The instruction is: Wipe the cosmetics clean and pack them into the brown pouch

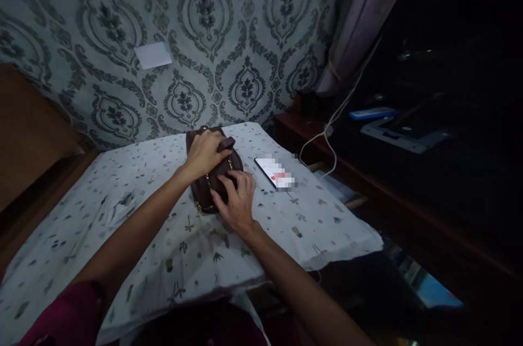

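Note:
A small dark brown handbag (199,189) with gold-coloured chain trim and a short handle (226,143) lies on the cloth-covered table. My left hand (205,154) is closed over the top of the bag, its fingers bent beside the handle; the fingertips are partly hidden. Lower down, my right hand (239,198) grips the near side of the bag, thumb and bent fingers pressed on the brown surface. A phone (272,173) with a lit screen lies just right of the bag, apart from both hands.
The white patterned cloth (294,226) hangs over the table's near edge. A crumpled clear wrapper (121,207) lies at left, near a brown board (32,139). White cables (337,114) hang at right beside dark furniture. A patterned wall (245,35) stands behind.

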The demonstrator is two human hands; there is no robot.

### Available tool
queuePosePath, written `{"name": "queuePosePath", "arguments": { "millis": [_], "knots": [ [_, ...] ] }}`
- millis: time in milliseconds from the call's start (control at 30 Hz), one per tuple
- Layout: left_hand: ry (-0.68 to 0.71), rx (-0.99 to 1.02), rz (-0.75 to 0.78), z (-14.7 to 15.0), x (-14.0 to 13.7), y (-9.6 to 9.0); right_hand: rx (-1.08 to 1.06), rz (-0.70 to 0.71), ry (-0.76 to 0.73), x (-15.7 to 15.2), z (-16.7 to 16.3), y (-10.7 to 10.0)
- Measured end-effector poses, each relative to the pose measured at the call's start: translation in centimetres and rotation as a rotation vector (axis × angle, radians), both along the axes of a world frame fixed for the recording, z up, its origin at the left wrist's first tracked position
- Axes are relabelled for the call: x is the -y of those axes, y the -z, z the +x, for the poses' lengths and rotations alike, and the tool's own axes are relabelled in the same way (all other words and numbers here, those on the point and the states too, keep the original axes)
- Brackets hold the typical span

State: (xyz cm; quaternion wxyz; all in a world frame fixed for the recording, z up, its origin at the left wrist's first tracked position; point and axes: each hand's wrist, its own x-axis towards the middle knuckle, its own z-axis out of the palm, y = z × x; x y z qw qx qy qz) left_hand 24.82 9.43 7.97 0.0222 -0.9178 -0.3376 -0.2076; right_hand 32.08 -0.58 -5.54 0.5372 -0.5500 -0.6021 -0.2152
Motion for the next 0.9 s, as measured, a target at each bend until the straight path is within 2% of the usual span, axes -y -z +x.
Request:
{"name": "queuePosePath", "arguments": {
  "millis": [133, 333, 533, 700, 900],
  "knots": [
    [-0.088, 0.122, -0.036, 0.2, -0.2, 0.6, -0.027, -0.023, -0.005, 0.0, 0.1, 0.0],
    [-0.101, 0.250, -0.077, 0.2, -0.3, 1.3, 0.000, -0.047, -0.022, -0.2, 0.3, 0.1],
    [-0.039, 0.285, -0.086, 0.2, -0.3, 1.2, -0.003, -0.104, -0.017, -0.2, 0.3, 0.1],
    [-0.004, 0.267, -0.093, 0.1, 0.2, 1.2, -0.095, -0.132, -0.025, -0.4, 0.3, 0.0],
    [0.050, 0.251, -0.107, -0.3, 0.8, 1.5, -0.166, -0.040, -0.075, -0.7, 0.2, 0.0]
  ]
}}
